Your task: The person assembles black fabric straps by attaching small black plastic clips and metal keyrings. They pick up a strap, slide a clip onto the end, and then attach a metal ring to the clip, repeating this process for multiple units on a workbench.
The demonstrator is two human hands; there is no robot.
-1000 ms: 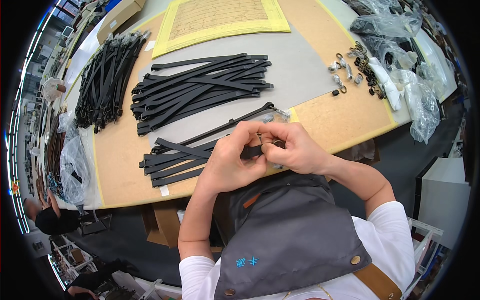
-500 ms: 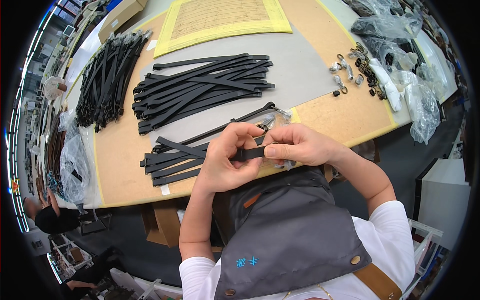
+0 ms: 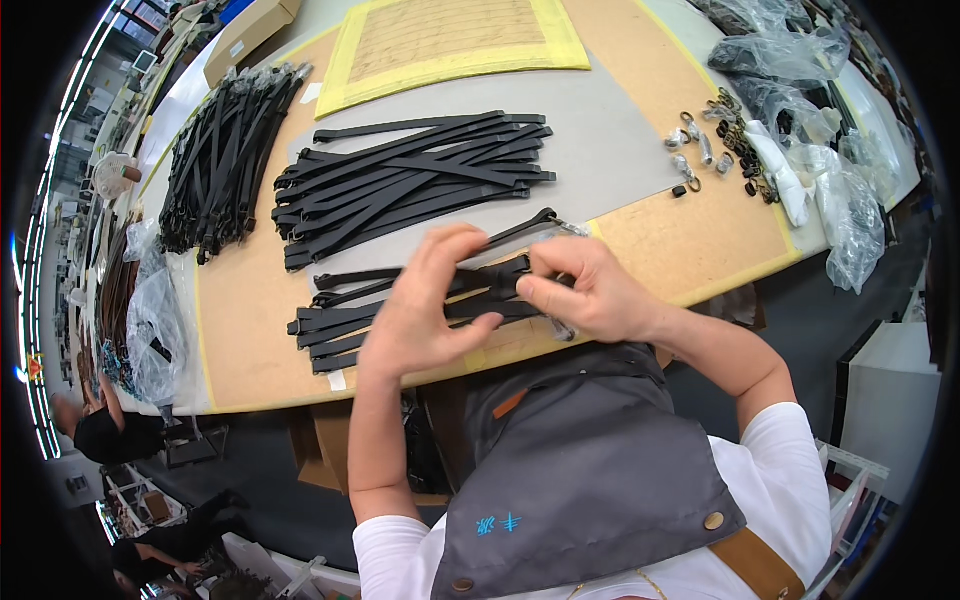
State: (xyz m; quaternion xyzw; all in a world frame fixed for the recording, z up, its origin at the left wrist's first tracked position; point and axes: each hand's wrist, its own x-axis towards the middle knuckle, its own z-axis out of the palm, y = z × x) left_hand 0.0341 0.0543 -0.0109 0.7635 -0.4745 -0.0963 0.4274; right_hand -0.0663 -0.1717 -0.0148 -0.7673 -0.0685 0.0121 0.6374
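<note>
Over there a yellow-bordered board (image 3: 455,52) lies flat on the table (image 3: 245,335), a long cardboard box (image 3: 250,38) off to its left. A crumpled clear bag (image 3: 155,335) sits by the left edge, near a co-worker in black (image 3: 122,437).

Left hand (image 3: 403,322) moved leftward, fingers (image 3: 438,256) spread wider, farther from right hand (image 3: 597,295)

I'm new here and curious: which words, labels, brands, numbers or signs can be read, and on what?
Grey apron: two blue characters, clear, but I won't copy them out.
Cardboard box: small white label, too small to read.
I can make out no other text.
</note>
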